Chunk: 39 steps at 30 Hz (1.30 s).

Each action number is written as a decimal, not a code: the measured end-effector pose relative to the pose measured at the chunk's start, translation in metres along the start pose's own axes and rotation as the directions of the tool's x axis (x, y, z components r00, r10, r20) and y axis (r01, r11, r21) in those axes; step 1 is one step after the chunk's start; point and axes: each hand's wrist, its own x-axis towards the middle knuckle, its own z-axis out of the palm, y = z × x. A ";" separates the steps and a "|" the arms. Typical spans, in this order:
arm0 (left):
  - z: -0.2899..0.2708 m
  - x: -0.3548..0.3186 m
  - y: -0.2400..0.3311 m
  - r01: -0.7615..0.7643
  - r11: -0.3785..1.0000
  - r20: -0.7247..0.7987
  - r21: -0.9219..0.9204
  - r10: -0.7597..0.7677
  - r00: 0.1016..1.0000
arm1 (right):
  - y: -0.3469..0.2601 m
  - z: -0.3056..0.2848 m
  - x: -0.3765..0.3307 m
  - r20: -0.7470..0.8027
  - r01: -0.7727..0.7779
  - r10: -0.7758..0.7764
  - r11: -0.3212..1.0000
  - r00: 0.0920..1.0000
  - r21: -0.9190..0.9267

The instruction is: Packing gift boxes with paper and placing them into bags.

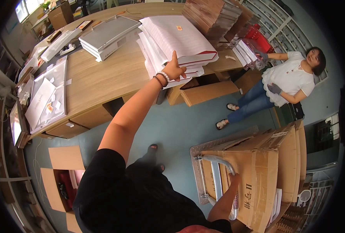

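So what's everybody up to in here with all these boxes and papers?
The person wearing the camera stretches their left hand onto a stack of white folded sheets on the wooden table. Their right hand has a grip on the metal handle of a cart loaded with cardboard boxes. A co-worker in a white top, wearing gloves, stands at the table's far end by more packs.

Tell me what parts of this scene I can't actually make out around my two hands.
- Head view: the left hand rests on the stack of white flat folders with red edges; its palm covers the contact, so any grip is unclear.
- The right hand is on the metal cart handle; the fingers curl out of sight.
- The brown taped cardboard boxes on the cart are shut, so their contents are hidden.
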 end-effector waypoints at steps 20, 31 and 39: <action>-0.066 0.039 -0.015 -0.003 0.995 0.248 -0.104 0.029 0.968 | -0.045 -0.022 -0.137 0.276 -0.261 0.303 0.948 0.912 -0.180; -0.098 0.124 0.019 0.030 0.989 0.287 -0.146 0.014 0.958 | -0.088 -0.091 -0.163 0.291 -0.276 0.365 0.912 0.884 -0.304; -0.103 0.177 0.019 0.073 0.979 0.290 -0.191 -0.015 0.957 | -0.100 -0.125 -0.170 0.344 -0.262 0.379 0.903 0.859 -0.340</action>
